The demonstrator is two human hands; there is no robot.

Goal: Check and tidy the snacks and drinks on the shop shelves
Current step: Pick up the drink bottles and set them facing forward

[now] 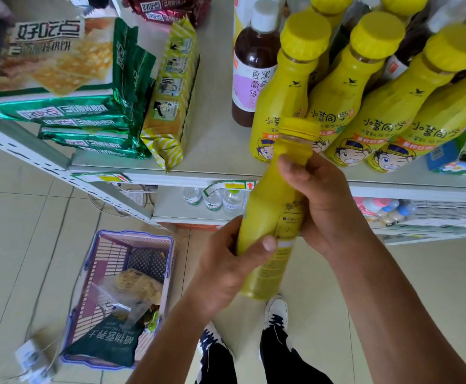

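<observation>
One yellow bottle (270, 206) is off the shelf (215, 151), held in both hands in front of its edge. It is tilted, with the cap up toward the shelf row and the base down over the floor.

The left hand (226, 261) wraps the lower body from the left, thumb laid across the label and fingers curled behind. The right hand (326, 200) grips the upper body just below the neck, thumb on the near side and fingers round the back. Both forearms reach up from the bottom edge, the right one higher.

On the shelf, four yellow bottles (345, 87) of the same kind stand in the front row, close together. Two more yellow caps (329, 4) show behind them. One dark bottle (254, 65) with a white cap stands just left of the row, and at least one more dark one shows between the yellow ones. Further left lies a stack of at least four green packs (60, 112), with one striped yellow pack (171, 92) beside it. Two red packs (168, 9) lie behind.

Three water bottles (212, 200) stand on the lower shelf. One purple basket (134, 235) sits on the floor at left, with bags inside. Two shoes (276, 309) show below the hands.
</observation>
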